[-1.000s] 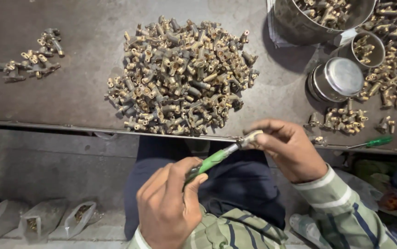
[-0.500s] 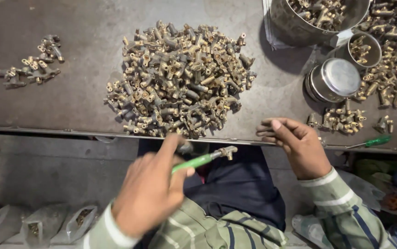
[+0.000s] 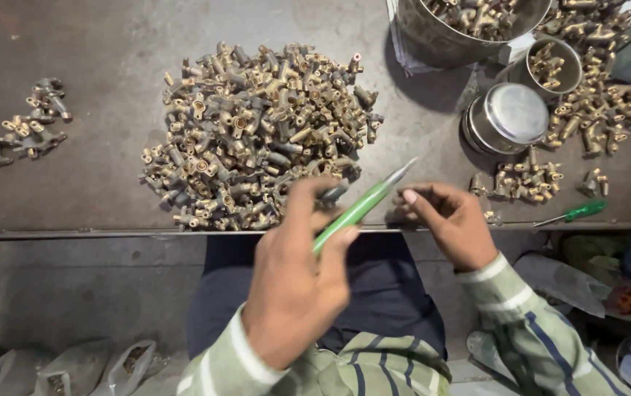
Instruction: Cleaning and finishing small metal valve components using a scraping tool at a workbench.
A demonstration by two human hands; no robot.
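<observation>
Left hand point(image 3: 293, 279) forward, green screwdriver point(image 3: 352, 213) raised

Single head-worn camera looks steeply down, close over the workbench point(image 3: 74, 198).

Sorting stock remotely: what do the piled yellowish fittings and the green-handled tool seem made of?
Piled yellowish fittings: likely brass, dull golden metal, partly tarnished grey. Green-handled tool in the left hand: probably glossy plastic handle, grey metal tip.

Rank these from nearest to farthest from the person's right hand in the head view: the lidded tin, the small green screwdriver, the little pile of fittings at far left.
From the right hand:
1. Green screwdriver, right, at the table edge.
2. Lidded tin, up and right.
3. Small pile, far left.
</observation>
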